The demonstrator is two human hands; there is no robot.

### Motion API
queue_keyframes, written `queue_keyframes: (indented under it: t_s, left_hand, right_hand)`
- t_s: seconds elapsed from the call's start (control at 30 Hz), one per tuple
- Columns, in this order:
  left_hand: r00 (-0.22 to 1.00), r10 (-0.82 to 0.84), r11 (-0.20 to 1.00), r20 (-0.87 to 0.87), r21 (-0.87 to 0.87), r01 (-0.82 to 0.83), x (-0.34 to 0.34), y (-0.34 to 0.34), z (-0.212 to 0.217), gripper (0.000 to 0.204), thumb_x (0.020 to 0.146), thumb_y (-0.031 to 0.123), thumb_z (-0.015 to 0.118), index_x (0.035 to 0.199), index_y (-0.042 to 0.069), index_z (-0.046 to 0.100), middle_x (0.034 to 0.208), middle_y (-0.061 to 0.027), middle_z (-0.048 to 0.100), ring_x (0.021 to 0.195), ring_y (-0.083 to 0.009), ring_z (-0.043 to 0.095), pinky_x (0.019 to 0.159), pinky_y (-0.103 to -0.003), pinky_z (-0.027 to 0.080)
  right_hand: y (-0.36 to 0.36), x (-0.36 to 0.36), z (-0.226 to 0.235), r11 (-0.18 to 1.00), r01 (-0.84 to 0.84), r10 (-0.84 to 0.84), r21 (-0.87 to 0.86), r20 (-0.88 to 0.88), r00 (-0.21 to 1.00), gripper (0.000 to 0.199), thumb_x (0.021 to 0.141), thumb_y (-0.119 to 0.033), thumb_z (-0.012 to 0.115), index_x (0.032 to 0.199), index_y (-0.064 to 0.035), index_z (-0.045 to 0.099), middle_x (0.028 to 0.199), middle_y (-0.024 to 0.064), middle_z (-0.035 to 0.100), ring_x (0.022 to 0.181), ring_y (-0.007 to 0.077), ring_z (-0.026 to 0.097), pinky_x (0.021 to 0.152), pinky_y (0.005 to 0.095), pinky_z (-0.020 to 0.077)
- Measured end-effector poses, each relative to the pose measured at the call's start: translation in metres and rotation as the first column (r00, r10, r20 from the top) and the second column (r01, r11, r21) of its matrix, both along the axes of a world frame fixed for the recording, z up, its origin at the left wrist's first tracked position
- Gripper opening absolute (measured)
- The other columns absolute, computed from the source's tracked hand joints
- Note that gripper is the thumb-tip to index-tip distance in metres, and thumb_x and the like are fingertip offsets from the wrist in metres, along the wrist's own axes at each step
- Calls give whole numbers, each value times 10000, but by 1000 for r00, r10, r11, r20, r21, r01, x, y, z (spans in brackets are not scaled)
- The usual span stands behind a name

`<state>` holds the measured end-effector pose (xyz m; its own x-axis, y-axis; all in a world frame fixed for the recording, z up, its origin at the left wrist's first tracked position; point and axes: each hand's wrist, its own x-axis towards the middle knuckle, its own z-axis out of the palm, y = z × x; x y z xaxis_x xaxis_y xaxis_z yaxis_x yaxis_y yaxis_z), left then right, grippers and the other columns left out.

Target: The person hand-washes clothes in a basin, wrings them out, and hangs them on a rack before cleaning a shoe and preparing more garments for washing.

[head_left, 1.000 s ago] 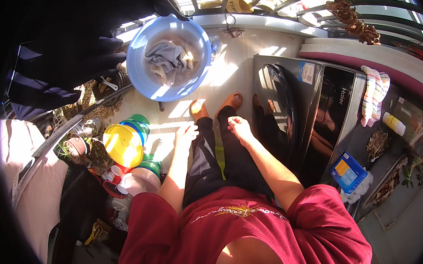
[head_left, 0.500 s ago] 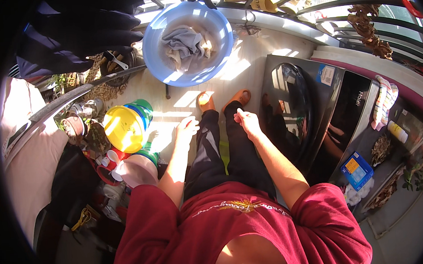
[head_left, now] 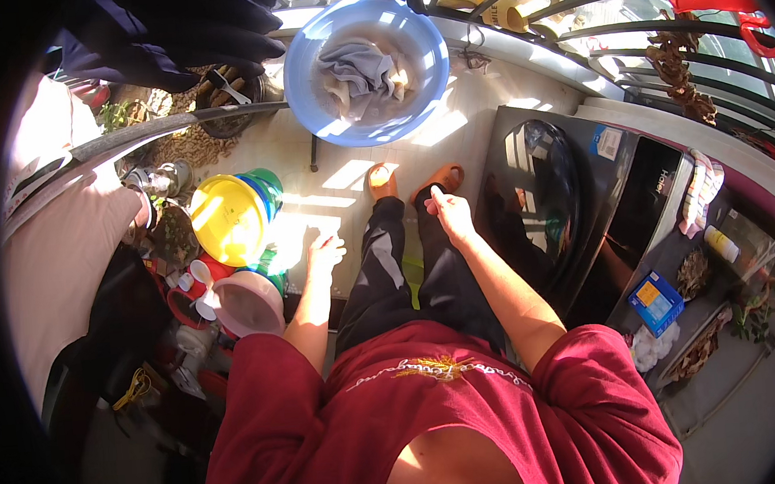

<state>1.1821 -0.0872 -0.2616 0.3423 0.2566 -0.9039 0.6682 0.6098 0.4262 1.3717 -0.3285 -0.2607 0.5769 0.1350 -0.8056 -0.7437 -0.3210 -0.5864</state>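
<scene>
My left hand [head_left: 325, 250] hangs in the air left of my legs, in the sunlight, with its fingers loosely bent and a little apart and nothing in them. In front of my right thigh is my right hand [head_left: 450, 214], its fingers curled in; I see nothing in it. Ahead of both hands, apart from them, a light blue basin [head_left: 435, 75] holds cloudy water. A wet grey cloth [head_left: 354, 62] and a cream-coloured one [head_left: 341, 98] lie bunched up in it. Orange slippers [head_left: 383, 180] are on my feet.
To the right stands a dark front-loading washing machine [head_left: 531, 193], with a blue box [head_left: 656, 303] and a checked cloth [head_left: 702, 192] on top. Yellow basin [head_left: 226, 221], pink basin [head_left: 249, 304] and other tubs stack at left. A dark rail [head_left: 176, 124] runs toward the blue basin.
My left hand has dropped slightly nearer to me and to the left, its fingers spreading a little. My right hand has barely moved. The whole view has shifted slightly; the cloths still lie in the basin.
</scene>
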Motion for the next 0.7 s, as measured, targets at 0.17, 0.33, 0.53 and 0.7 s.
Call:
queue_keyframes:
  t_s: [0.17, 0.33, 0.53, 0.7]
  left_hand:
    - [997, 62, 998, 37, 4, -62, -21, 12, 9, 280, 811, 101, 560, 1071, 13, 507, 867, -113, 610, 637, -199, 615, 495, -228, 474]
    - [999, 23, 980, 30, 196, -28, 5, 23, 61, 262, 806, 107, 574, 1049, 17, 537, 827, -71, 586, 564, -152, 552, 466, -227, 430]
    - [987, 148, 939, 64, 303, -161, 19, 5, 107, 159, 730, 84, 622, 879, 39, 591, 672, -2, 566, 514, -63, 509, 436, -183, 381]
    - [978, 194, 953, 72, 222, -206, -4, -23, 94, 149, 789, 88, 567, 927, 30, 561, 760, -19, 568, 559, -90, 540, 441, -182, 390]
  right_hand:
    - [13, 5, 12, 992, -127, 126, -24, -46, 991, 336, 832, -334, 558, 719, -26, 627, 669, 36, 607, 596, 95, 510, 586, 236, 394]
    - [28, 30, 49, 975, -221, 220, 30, 20, 975, 309, 837, -312, 557, 721, -31, 615, 644, 15, 567, 582, 87, 496, 556, 216, 390]
    - [17, 74, 70, 977, -176, 163, 117, 109, 981, 189, 817, -127, 586, 968, -25, 538, 773, 9, 561, 615, 78, 511, 545, 206, 399]
    - [-24, 103, 80, 945, -327, 325, -2, 135, 936, 279, 813, -180, 597, 1052, -44, 551, 840, 14, 599, 684, 107, 573, 580, 223, 429]
